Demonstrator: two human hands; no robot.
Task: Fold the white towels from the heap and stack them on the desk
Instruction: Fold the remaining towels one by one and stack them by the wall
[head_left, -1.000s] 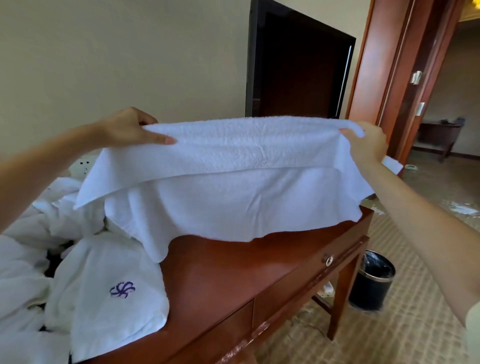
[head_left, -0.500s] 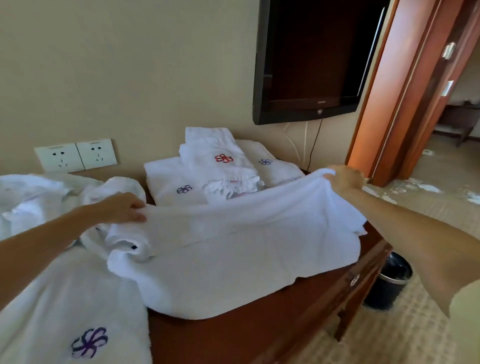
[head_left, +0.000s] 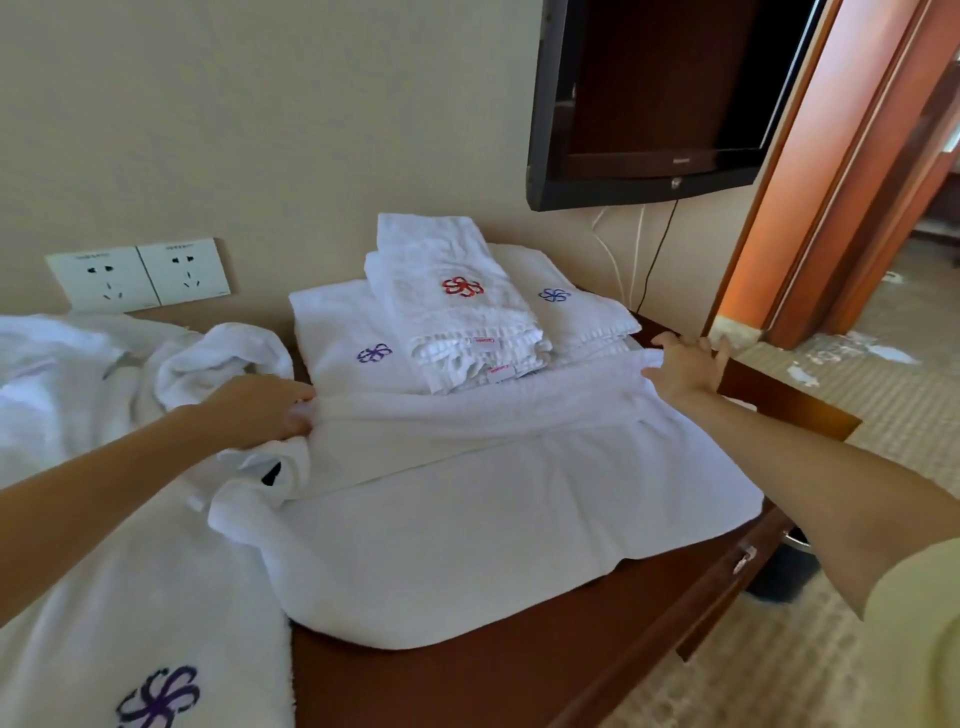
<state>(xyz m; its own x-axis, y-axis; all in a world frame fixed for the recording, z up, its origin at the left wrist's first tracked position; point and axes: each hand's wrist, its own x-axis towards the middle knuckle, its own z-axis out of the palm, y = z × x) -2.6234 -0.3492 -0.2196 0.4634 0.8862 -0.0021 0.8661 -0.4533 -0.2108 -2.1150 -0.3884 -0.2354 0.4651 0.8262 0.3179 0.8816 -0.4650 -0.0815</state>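
A white towel (head_left: 483, 525) lies spread on the reddish wooden desk (head_left: 467, 686), folded once with its far edge doubled over. My left hand (head_left: 265, 405) pinches the folded edge at its left end. At the right end, my right hand (head_left: 685, 366) holds the edge with its fingers spread, close to the desk's right rim. Just behind the towel sits the stack of folded white towels (head_left: 447, 312) with red and blue flower emblems. The heap of unfolded white towels (head_left: 88, 395) covers the left side of the desk.
A dark television (head_left: 654, 93) hangs on the wall above the stack, with cables running down behind the desk. Two wall sockets (head_left: 140, 275) sit at the left. A wooden door frame (head_left: 831, 197) stands at the right. A dark bin (head_left: 784, 571) is under the desk's right end.
The towel, held up in the air a second ago, has come down flat on the desk. Both hands have lowered its folded edge to just in front of the stack.
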